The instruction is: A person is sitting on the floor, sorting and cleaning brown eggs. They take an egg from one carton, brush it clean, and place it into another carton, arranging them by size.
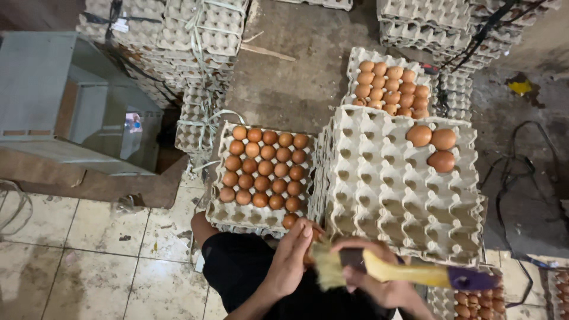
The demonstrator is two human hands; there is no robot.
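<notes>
At the bottom centre of the frame, we are cupping a brown egg [309,249] in the curled fingers of our left hand [291,258] while our right hand [379,283], fingers wrapped tight, is holding the yellow-handled, pale-bristled brush [391,269] just beside it, best stroked lightly below the nearly empty grey pulp egg tray [379,195].

Dim, uneven light; blurred foreground.

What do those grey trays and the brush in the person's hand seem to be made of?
The nearly empty tray looks like moulded paper pulp: matt grey, rough, with soft-edged cups. The brush seems to have a yellow handle with a purple end, smooth and slightly glossy, perhaps plastic or painted wood; its pale bristles could be natural or synthetic fibre.
</notes>
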